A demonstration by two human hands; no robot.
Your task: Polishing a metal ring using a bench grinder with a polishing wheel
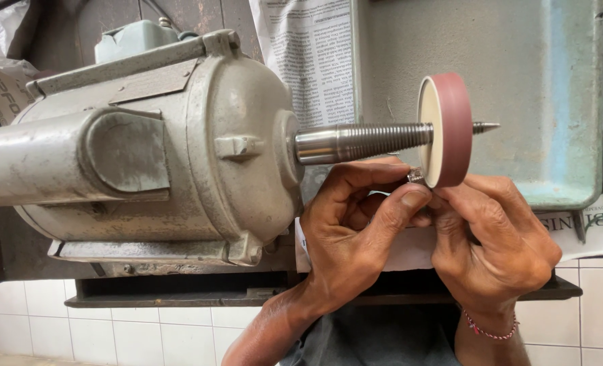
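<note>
Head view, small metal piece [416,175] pinched in left hand [356,224] and right hand [494,237] grip, touching red wheel [447,129].

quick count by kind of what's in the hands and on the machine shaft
Hands: 2, left hand and right hand
Small metal piece pinched between them: 1
Red-rimmed wheel on the spindle: 1
Threaded spindle: 1
Grey motor: 1
Total: 6
</note>
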